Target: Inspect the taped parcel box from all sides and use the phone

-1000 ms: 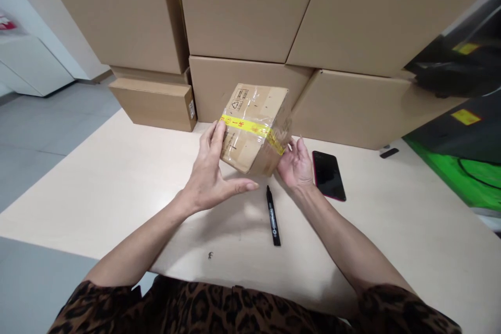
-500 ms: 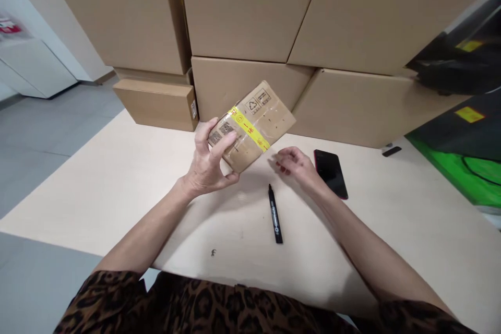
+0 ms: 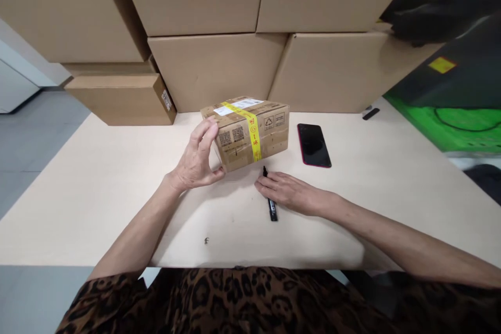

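Cardboard parcel (image 3: 246,133) sits just past the left hand (image 3: 197,155), long side facing the person, with a yellow printed tape band running over the top and down the front, plus a white label on top. Printed QR codes and pictogram marks on the front. Can't tell if its underside is flat on the desk (image 3: 97,209) or lifted slightly.

Left hand: fingers spread and curved over the parcel's left end, thumb at the lower front corner, pinching the end between them. Right hand (image 3: 289,191): flat, palm down, fingers together and pointing toward the parcel's front, lying across a black marker (image 3: 271,209) just in front of the parcel. Marker tip sticks out past the fingers, its other end below the hand; no visible grip on it.

Desk is pale wood-tone. Black smartphone (image 3: 313,145) lies face up just right of the parcel, small black object (image 3: 370,114) farther right. Small speck (image 3: 206,240) on the desk in front of the parcel, left of the marker. Behind the parcel: large stacked cartons (image 3: 207,70), smaller flat carton (image 3: 121,99) behind and left. Grey floor (image 3: 35,156) left of the desk, green mat (image 3: 450,130) far right. Leopard-print sleeves (image 3: 97,297) at bottom.
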Tool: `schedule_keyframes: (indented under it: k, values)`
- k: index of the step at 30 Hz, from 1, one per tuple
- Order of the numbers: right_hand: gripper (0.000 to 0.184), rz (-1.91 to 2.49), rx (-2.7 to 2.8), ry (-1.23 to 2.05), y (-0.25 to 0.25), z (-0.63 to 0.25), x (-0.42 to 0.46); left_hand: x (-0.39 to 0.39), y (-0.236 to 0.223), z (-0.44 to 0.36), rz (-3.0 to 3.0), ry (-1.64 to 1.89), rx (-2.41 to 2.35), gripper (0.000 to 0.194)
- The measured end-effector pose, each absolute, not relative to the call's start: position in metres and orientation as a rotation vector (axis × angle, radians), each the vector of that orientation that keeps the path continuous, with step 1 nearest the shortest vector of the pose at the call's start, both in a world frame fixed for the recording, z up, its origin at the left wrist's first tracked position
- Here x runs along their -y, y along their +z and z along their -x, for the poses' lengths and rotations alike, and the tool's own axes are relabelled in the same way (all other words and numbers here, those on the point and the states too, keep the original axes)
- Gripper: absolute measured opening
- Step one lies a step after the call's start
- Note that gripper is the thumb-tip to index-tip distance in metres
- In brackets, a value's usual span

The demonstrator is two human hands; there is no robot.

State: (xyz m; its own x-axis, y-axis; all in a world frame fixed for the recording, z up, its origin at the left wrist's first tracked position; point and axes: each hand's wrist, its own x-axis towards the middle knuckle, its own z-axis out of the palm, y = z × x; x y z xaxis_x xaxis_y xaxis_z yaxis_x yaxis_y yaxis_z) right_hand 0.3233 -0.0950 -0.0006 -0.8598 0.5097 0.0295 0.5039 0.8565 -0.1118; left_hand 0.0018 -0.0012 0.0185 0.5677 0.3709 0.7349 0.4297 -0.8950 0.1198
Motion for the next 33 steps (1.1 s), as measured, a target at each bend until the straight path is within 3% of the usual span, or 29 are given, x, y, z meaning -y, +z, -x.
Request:
schedule_keyframes:
  k: [3, 8, 14, 19, 23, 29, 33]
  values:
    - [0.029, 0.901, 2.948, 0.191, 0.001, -0.326, 0.094, -0.003, 0.015, 0.0, 2.726, -1.209, 0.737, 0.128]
    - [0.039, 1.07, 2.887, 0.148, 0.006, -0.335, 0.098, -0.014, 0.014, 0.003, 2.734, -1.246, 0.837, 0.123]
    - [0.031, 1.077, 2.975, 0.141, 0.013, -0.347, 0.093, -0.022, 0.019, 0.004, 2.712, -1.352, 0.865, 0.12]
    - [0.012, 0.841, 2.275, 0.163, 0.02, -0.343, 0.098, -0.023, 0.026, 0.006, 2.714, -1.253, 0.844, 0.126]
    - [0.024, 0.802, 1.761, 0.148, 0.041, -0.321, 0.104, -0.025, 0.029, 0.008, 2.716, -1.341, 0.902, 0.124]
    - [0.004, 0.896, 1.485, 0.052, 0.056, -0.286, 0.084, -0.025, 0.031, 0.006, 2.702, -1.349, 0.924, 0.122]
    - [0.008, 0.865, 1.472, -0.102, 0.057, -0.278, 0.067, -0.023, 0.032, 0.006, 2.676, -1.322, 0.815, 0.131]
